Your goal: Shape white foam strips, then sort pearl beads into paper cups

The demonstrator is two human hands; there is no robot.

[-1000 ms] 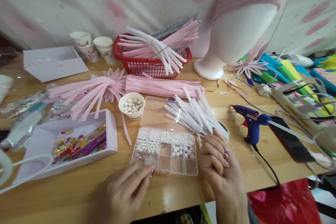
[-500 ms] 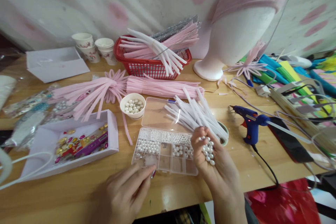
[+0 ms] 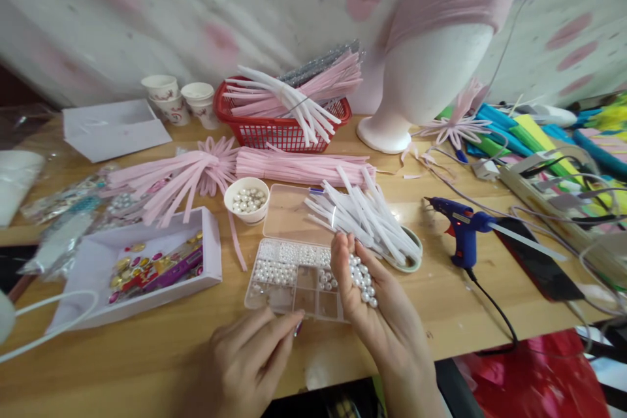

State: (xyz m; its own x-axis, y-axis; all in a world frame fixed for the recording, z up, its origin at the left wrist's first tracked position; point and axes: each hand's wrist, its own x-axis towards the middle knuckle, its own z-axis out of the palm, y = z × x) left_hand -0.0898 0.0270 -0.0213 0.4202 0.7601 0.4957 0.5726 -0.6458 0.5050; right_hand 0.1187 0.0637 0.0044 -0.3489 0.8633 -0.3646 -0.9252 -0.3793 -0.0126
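Observation:
White pearl beads fill the cupped palm of my right hand, its fingers curled around them above the right end of a clear compartment box. More pearl beads of different sizes lie in the box's compartments, and several compartments are bare. By the box's front edge, my left hand has its thumb and forefinger pressed together. Whatever may be between those fingertips is hidden. A paper cup of larger pearl beads stands behind the box. White fuzzy stems lie partly across its open lid.
To the right is a blue glue gun with its cord and a dark phone. A white box of trinkets sits left. Pink stems, a red basket and a foam head stand behind.
My right hand has shifted left with the pearl beads, now covering the box's right end. My left hand has slid slightly right along the front edge. The camera view has tilted a little.

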